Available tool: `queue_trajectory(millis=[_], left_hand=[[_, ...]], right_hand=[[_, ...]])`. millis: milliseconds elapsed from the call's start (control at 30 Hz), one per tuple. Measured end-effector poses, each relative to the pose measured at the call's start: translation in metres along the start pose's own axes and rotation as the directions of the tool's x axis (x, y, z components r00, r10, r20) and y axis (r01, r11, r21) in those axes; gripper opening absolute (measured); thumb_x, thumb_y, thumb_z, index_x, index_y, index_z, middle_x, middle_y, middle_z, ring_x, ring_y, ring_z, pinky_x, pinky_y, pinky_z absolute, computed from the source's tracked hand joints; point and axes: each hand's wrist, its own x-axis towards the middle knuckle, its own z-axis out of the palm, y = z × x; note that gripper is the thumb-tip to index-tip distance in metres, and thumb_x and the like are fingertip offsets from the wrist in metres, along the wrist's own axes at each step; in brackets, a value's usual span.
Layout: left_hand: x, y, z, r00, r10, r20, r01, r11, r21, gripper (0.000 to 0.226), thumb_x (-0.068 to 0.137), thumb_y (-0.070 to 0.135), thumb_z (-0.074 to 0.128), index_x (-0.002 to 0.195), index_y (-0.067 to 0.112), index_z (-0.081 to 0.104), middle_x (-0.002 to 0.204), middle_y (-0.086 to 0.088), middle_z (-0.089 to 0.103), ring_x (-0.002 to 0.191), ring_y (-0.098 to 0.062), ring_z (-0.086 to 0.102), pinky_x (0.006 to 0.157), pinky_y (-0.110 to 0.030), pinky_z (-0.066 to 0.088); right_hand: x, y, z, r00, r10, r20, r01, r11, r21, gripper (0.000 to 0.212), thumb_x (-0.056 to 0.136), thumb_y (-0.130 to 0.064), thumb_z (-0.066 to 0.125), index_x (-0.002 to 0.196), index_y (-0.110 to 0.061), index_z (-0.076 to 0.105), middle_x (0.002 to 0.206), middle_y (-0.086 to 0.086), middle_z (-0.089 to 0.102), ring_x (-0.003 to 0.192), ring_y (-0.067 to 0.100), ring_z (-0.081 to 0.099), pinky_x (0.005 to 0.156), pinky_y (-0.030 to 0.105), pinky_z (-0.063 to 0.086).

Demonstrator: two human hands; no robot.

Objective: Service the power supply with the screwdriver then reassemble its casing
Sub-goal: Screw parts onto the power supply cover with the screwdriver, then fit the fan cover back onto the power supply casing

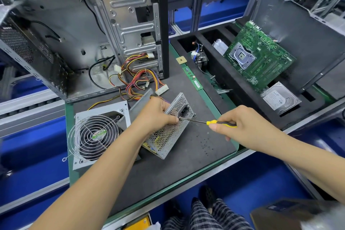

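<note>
Now the person works at a dark mat [186, 155] on the bench. The left hand [158, 114] holds the power supply [168, 132], a grey metal box with many small holes, with the fingers curled over its upper edge and the thumb near the socket. The box stands tilted on the mat, near the middle of the view. The right hand [242, 123] grips the yellow and black handle of the screwdriver [205, 121] with curled fingers. The thin metal shaft points to the left, and its tip touches the holed side of the box, just beside the black socket and the left thumb.

Just beside the box on the left lies the cover [100, 132] with a round fan and a wire grille. Coloured cables [138, 80] run from the box up into the open computer case [84, 33] behind it. On the right, a black foam tray [211, 73] holds a green circuit board [259, 56] and a hard drive [280, 99], well apart from the hands.
</note>
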Motion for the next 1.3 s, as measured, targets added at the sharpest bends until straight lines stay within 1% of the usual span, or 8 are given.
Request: queue_trajectory(millis=[267,367,467,667,1000,1067,1167,1300], left_hand=[[0.004,-0.004,0.005,0.999,0.027,-0.036,-0.022,0.989,0.144,0.029,0.077,0.013,0.082,0.056,0.012,0.061,0.048,0.0,0.049,0.045,-0.012,0.041,0.053,-0.025,0.03],[-0.001,-0.005,0.007,0.998,0.065,0.013,-0.066,0.958,0.277,0.034,0.079,0.02,0.08,0.064,-0.002,0.059,0.057,-0.008,0.046,0.055,-0.02,0.042,0.058,-0.029,0.029],[-0.013,-0.014,0.014,0.992,0.124,0.029,-0.123,0.867,0.483,0.04,0.08,0.024,0.078,0.053,0.017,0.05,0.05,0.004,0.046,0.052,-0.012,0.047,0.054,-0.027,0.032],[-0.032,-0.052,0.045,0.974,0.227,0.012,-0.153,0.612,0.776,0.024,0.094,0.034,0.057,0.081,0.023,0.04,0.097,-0.01,0.065,0.099,-0.033,0.059,0.067,-0.035,0.034],[-0.03,-0.052,0.036,0.985,0.174,0.007,-0.102,0.546,0.832,0.026,0.097,0.04,0.051,0.11,0.018,0.053,0.108,-0.011,0.065,0.104,-0.035,0.058,0.073,-0.038,0.041],[-0.031,-0.05,0.034,0.987,0.157,-0.014,-0.083,0.593,0.801,0.035,0.094,0.047,0.055,0.119,0.022,0.055,0.113,-0.007,0.066,0.107,-0.029,0.058,0.076,-0.036,0.042],[-0.046,-0.046,0.019,0.968,0.145,-0.207,-0.023,0.868,0.497,0.041,0.084,0.05,0.068,0.114,0.022,0.065,0.106,0.004,0.071,0.095,-0.008,0.063,0.08,-0.027,0.048],[-0.072,-0.047,-0.02,0.816,0.111,-0.568,-0.03,0.988,0.151,0.017,0.087,0.023,0.072,0.099,0.012,0.072,0.089,0.007,0.071,0.075,0.01,0.061,0.075,-0.014,0.048]], right_hand=[[0.003,0.005,0.0,0.992,0.078,0.094,-0.093,0.982,0.165,0.041,0.086,-0.044,0.061,0.069,-0.008,0.072,0.054,0.009,0.057,0.043,0.008,0.033,0.045,0.017,0.028],[-0.002,0.004,-0.004,0.994,0.011,0.113,0.0,0.996,-0.092,0.045,0.091,-0.046,0.052,0.067,-0.011,0.063,0.061,0.008,0.061,0.046,0.01,0.038,0.049,0.022,0.033],[-0.004,0.008,-0.021,0.998,-0.032,0.058,0.05,0.937,-0.345,0.031,0.093,-0.048,0.044,0.08,-0.021,0.051,0.071,-0.003,0.061,0.062,0.013,0.052,0.062,0.033,0.044],[0.018,0.016,-0.028,0.987,-0.113,0.117,0.131,0.978,-0.163,0.023,0.095,-0.037,0.048,0.084,-0.019,0.038,0.062,-0.005,0.044,0.054,0.015,0.038,0.056,0.034,0.032],[0.073,-0.007,-0.033,0.931,-0.293,0.218,0.322,0.94,-0.114,0.024,0.093,-0.035,0.053,0.079,-0.02,0.041,0.061,-0.006,0.043,0.052,0.013,0.035,0.054,0.031,0.029],[0.084,-0.009,-0.029,0.926,-0.306,0.221,0.341,0.929,-0.141,0.03,0.092,-0.037,0.054,0.074,-0.018,0.04,0.062,-0.005,0.042,0.055,0.014,0.035,0.055,0.031,0.028],[0.099,-0.018,-0.017,0.91,-0.349,0.224,0.373,0.925,-0.075,0.044,0.091,-0.041,0.056,0.06,-0.019,0.033,0.053,-0.007,0.031,0.048,0.008,0.029,0.049,0.022,0.022],[0.116,-0.039,0.009,0.872,-0.358,0.335,0.332,0.934,0.136,0.045,0.09,-0.04,0.059,0.055,-0.016,0.044,0.04,-0.009,0.037,0.037,0.004,0.039,0.042,0.013,0.029]])
